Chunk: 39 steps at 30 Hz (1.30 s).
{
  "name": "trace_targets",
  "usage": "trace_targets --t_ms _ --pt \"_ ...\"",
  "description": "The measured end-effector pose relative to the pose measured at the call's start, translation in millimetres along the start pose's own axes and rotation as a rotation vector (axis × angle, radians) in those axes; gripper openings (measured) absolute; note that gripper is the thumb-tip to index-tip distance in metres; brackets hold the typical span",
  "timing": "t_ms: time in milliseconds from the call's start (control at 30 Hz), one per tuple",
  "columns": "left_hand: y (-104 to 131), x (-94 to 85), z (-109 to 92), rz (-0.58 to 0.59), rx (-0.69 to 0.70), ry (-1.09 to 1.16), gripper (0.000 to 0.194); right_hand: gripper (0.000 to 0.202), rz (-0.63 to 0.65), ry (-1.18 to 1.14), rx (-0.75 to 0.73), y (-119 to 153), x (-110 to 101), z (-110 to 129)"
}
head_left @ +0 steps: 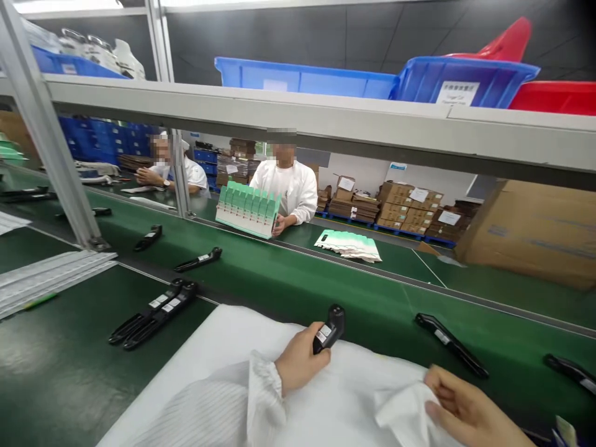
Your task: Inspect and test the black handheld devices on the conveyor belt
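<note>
My left hand [302, 360] is closed around a black angled handle-like part [333, 328] with a white label, its thick end pointing up and away. My right hand [470, 403] pinches a bunched white cloth [404, 406] between thumb and fingers. Beneath both hands spreads a white sheet [233, 332] over the green table. To the left, two similar black labelled parts [161, 313] lie side by side. Beyond my right hand, another black part [451, 344] rests on the green conveyor belt [372, 310], and one more [570, 372] sits at the right edge.
White strips [46, 279] with a green pen [41, 301] lie at left. More black parts [200, 259] are on the belt. An overhead shelf [298, 118] bears blue bins [302, 81]. Across the belt, one co-worker [291, 186] holds green-and-white cartons [246, 211]; another [193, 177] sits farther left.
</note>
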<state>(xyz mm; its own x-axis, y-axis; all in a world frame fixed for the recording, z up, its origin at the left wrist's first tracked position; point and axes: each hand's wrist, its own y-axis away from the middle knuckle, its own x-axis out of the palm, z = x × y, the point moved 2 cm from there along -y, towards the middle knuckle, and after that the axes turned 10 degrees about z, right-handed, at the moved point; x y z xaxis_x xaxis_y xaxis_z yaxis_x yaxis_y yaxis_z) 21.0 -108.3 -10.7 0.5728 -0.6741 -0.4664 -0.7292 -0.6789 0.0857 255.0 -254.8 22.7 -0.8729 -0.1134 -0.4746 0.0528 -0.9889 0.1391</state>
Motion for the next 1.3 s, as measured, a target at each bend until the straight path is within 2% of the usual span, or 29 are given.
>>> trace_targets --t_ms 67,133,233,367,433,500,567,667,700,733,867,900,933,1033,1067,1100,1200,1233,1300 --pt "-2 1.3 2 0.003 0.002 0.010 0.032 0.029 0.039 -0.034 -0.045 -31 15 25" --pt "-3 2.0 3 -0.009 0.013 -0.004 0.030 0.027 0.035 -0.013 -0.063 -58 27 36" --pt "-5 2.7 4 -0.020 0.024 -0.050 0.029 0.028 -0.074 -0.016 -0.123 -90 42 34" --pt "-6 1.4 2 -0.003 0.055 -0.083 0.027 0.027 -0.272 -0.016 -0.247 -112 57 21" --pt "-5 0.5 -1 0.003 0.081 -0.105 0.026 0.038 -0.239 -0.148 -0.256 -117 64 14" --pt "-3 1.0 -3 0.008 0.108 -0.135 0.026 0.047 -0.082 -0.296 -0.226 -122 73 11" --pt "-2 3.0 -5 0.002 0.116 -0.176 0.028 0.044 -0.024 -0.340 -0.193 -126 83 10" --pt "-2 5.9 -4 -0.033 0.084 -0.243 0.028 0.042 -0.229 -0.266 -0.117 -130 89 12" --pt "-2 6.1 -3 -0.043 0.073 -0.255 0.028 0.042 -0.273 -0.247 -0.106 -130 89 12" --pt "-2 5.9 -2 -0.042 0.065 -0.257 0.028 0.043 -0.265 -0.256 -0.116 -130 88 12" --pt "-3 4.8 -3 0.035 0.061 -0.248 0.027 0.048 0.071 -0.463 -0.241 -126 83 5" --pt "-3 5.2 -4 0.042 0.052 -0.265 0.027 0.048 0.098 -0.490 -0.250 -126 83 3" --pt "-2 5.7 -5 0.035 0.033 -0.295 0.029 0.048 0.068 -0.489 -0.243 -127 83 1" --pt "-1 8.2 -7 -0.005 -0.039 -0.394 0.041 0.044 -0.171 -0.378 -0.166 -130 83 -1" --pt "-1 8.7 -7 -0.011 -0.050 -0.404 0.043 0.044 -0.200 -0.349 -0.152 -131 84 0" --pt "0 8.9 -7 -0.009 -0.048 -0.395 0.044 0.044 -0.179 -0.341 -0.155 -131 84 2" --pt "-1 8.5 -6 0.019 0.004 -0.329 0.041 0.048 0.015 -0.387 -0.226 -128 82 8" --pt "-1 8.4 -6 0.024 0.012 -0.328 0.041 0.049 0.016 -0.370 -0.225 -126 80 8" --pt "-1 8.9 -6 0.014 0.006 -0.371 0.044 0.052 -0.101 -0.251 -0.160 -122 78 8"
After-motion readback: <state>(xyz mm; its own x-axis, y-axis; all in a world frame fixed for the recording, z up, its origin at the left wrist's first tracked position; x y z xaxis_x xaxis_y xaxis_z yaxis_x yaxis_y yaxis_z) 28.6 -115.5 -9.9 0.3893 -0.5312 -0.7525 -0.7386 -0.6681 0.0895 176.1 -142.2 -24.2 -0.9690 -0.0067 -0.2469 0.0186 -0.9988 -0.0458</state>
